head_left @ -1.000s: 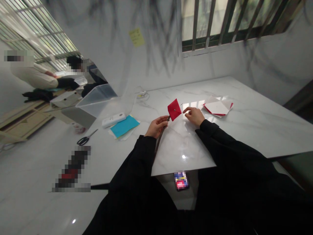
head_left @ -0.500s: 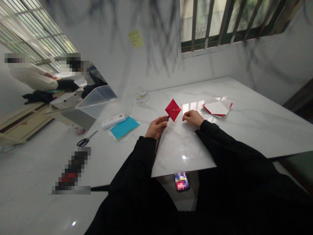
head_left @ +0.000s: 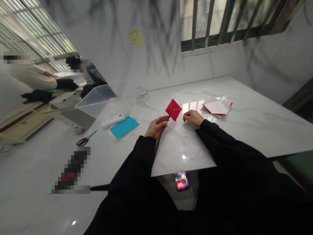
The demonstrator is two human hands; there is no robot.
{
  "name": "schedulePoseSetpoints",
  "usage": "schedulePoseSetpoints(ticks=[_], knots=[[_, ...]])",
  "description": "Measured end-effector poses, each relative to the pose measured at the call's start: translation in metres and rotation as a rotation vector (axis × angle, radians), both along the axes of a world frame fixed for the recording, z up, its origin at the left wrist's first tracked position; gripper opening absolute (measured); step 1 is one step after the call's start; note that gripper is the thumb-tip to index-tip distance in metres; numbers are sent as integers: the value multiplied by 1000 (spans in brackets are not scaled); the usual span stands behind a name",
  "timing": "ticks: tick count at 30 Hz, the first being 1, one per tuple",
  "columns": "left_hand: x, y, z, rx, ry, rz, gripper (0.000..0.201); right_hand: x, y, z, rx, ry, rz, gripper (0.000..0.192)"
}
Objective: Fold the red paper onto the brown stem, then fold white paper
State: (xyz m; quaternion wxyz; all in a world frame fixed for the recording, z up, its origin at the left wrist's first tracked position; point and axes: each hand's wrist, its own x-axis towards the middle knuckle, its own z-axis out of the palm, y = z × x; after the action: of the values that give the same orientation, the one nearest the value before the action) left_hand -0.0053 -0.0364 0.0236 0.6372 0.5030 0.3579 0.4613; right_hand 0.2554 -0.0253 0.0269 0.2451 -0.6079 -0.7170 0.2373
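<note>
The left hand (head_left: 156, 127) is curled shut around a thin dark stick (head_left: 160, 137), thumb on top, with the forearm reaching up from the near edge of the white marble tabletop (head_left: 256, 124). A red folded paper square (head_left: 173, 110) is pinned at the stick's far tip, standing on one corner like a diamond above the tabletop. The right hand (head_left: 193, 117) rests just right of the red square, fingers loosely bent and holding nothing that shows, not touching the paper. Both black sleeves angle inward. Farther right lies a pile of red and white paper (head_left: 217, 107). To the left are blue paper sheets (head_left: 123, 126), a white device (head_left: 113, 120) and scissors (head_left: 85, 139).
</note>
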Motion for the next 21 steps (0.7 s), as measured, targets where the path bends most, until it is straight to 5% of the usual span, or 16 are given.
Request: schedulePoseSetpoints(ticks=[21], knots=[[0,-1,2,8,10,-4,49,-3,-3,-1,35,7,-47,26]])
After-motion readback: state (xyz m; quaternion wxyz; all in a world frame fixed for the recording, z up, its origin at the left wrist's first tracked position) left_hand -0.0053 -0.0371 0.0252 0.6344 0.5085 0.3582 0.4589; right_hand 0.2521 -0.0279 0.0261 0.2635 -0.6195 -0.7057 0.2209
